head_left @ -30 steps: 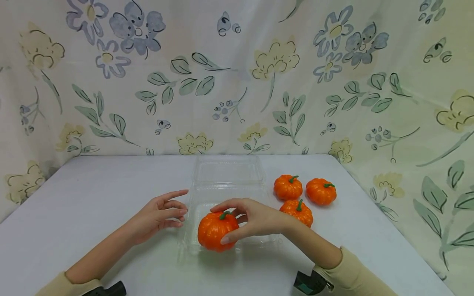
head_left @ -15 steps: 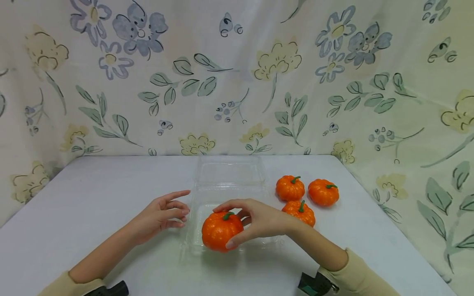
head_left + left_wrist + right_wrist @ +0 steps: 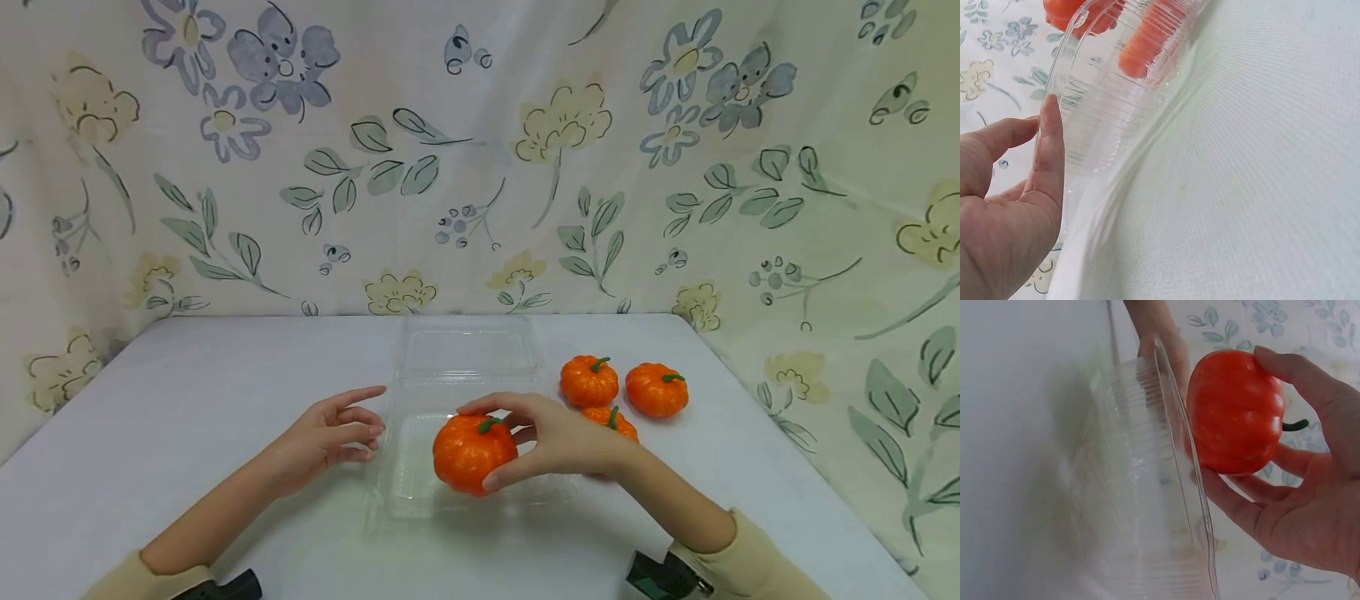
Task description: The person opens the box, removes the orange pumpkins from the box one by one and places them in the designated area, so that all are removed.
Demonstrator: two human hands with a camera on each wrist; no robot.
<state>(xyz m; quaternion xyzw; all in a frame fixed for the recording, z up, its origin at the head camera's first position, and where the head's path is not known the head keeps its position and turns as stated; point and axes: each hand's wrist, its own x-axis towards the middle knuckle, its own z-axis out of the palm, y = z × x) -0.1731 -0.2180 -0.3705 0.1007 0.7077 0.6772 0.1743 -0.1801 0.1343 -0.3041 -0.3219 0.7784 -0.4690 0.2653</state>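
My right hand (image 3: 558, 437) grips a small orange pumpkin (image 3: 468, 458) with a green stem, thumb on the near side and fingers over the far side. It is held over a clear plastic clamshell container (image 3: 408, 492) whose lid (image 3: 465, 346) lies open toward the back. In the right wrist view the pumpkin (image 3: 1235, 412) is level with the container's rim (image 3: 1194, 462). My left hand (image 3: 330, 437) is at the container's left side, fingers loosely extended. In the left wrist view its fingertips are right at the clear rim, with orange showing through the plastic.
Three more orange pumpkins are on the white table (image 3: 247, 358) to the right: one at back (image 3: 588, 382), one farther right (image 3: 657, 390), and a nearer one (image 3: 611, 421) partly hidden by my right hand. A floral curtain (image 3: 465, 167) hangs behind.
My right hand has moved the pumpkin to the right and slightly farther back over the container. The left hand has stayed at the container's left side.
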